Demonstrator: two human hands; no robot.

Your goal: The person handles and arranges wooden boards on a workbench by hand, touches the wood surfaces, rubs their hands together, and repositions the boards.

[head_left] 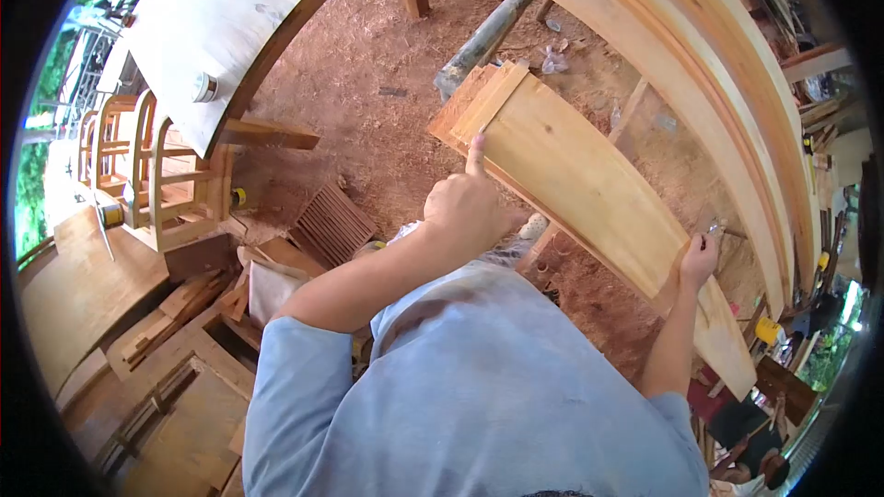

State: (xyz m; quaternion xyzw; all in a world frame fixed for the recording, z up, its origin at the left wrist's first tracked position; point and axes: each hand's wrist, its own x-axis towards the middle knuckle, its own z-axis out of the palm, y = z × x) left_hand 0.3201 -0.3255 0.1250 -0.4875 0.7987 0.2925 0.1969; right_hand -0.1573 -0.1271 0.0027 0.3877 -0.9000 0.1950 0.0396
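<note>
A long pale wooden board [580,179] lies in front of me on a stack of boards, slanting from upper left to lower right. My left hand [465,207] is at its left end, index finger stretched out and touching the board near a strip of wood [497,101] across that end. The other fingers are curled, the thumb stands apart, and nothing shows in this hand. Over the board's right part, my right hand [700,258] is closed, with a small shiny thing at its fingertips, too small to name.
Long planks [681,64] are stacked beyond the board. A white-topped table [212,18] stands upper left, with wooden frames [157,166] below it. A slatted wooden piece [333,224] and offcuts [175,313] lie at left. A grey pipe [488,37] rests behind the board.
</note>
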